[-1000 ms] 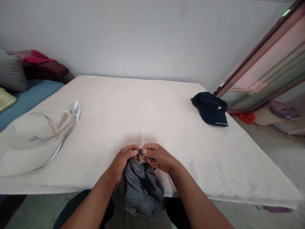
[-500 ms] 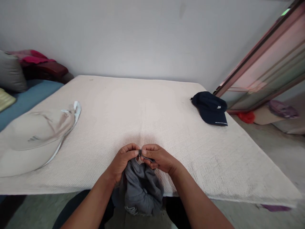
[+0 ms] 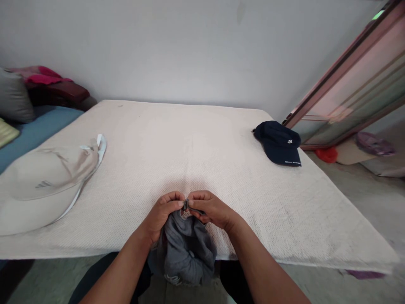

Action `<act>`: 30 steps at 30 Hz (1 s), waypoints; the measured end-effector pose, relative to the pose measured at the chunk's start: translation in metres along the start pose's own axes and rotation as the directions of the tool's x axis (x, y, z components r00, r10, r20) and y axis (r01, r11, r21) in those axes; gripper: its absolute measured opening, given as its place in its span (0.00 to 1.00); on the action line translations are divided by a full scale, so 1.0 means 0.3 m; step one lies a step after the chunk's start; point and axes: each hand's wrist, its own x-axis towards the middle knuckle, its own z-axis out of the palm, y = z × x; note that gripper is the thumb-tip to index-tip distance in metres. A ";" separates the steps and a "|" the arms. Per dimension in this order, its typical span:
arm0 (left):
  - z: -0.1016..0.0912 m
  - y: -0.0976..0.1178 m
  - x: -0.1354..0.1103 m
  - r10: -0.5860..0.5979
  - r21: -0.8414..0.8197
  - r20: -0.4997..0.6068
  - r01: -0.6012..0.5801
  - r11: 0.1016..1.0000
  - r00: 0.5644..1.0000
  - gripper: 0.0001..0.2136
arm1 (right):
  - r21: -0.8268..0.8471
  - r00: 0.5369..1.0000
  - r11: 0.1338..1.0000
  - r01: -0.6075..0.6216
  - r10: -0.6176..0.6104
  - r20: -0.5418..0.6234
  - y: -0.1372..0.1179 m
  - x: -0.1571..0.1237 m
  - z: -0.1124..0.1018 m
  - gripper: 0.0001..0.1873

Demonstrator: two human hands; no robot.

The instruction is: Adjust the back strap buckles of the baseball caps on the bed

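A grey cap (image 3: pixel 188 249) hangs over the near edge of the table, crown downward, with a light logo low on its front. My left hand (image 3: pixel 166 211) pinches one side of its back strap beside a small dark buckle (image 3: pixel 185 205). From the other side, my right hand (image 3: pixel 210 207) pinches the strap end, thumb against fingers. The fingertips of both hands nearly meet at the buckle. Below them shows the opening at the back of the cap. Fingers partly hide the strap.
On the white-covered table (image 3: pixel 177 139) lie a beige cap (image 3: pixel 47 181) at left and a navy cap (image 3: pixel 278 142) at right. A grey wall (image 3: pixel 177 50) stands behind. Cushions (image 3: pixel 14 97) rest at far left, and a glass-panelled frame (image 3: pixel 344 80) is at right.
Almost nothing differs. Both hands keep their pinch on the strap, with only a very slight shift of the fingers and of the view.
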 end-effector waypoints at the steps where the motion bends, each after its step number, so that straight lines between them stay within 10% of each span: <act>1: 0.001 -0.001 0.001 0.002 0.010 -0.004 -0.002 1.000 1.000 0.07 | 0.000 1.000 1.000 0.007 -0.007 -0.010 0.001 0.001 0.001 0.12; 12: -0.001 -0.006 0.001 0.019 0.079 -0.040 -0.016 0.997 0.999 0.08 | -0.055 0.999 0.998 0.000 0.003 0.046 -0.009 -0.007 0.002 0.14; 20: -0.006 -0.006 0.006 0.370 0.492 -0.080 -0.286 0.822 0.926 0.05 | -0.257 0.995 0.966 -0.012 -0.014 -0.099 -0.011 0.004 0.004 0.15; 30: 0.001 0.015 -0.013 0.347 0.589 -0.083 -0.235 0.773 0.934 0.02 | -0.343 0.983 0.939 -0.023 -0.040 -0.177 0.003 0.014 0.012 0.11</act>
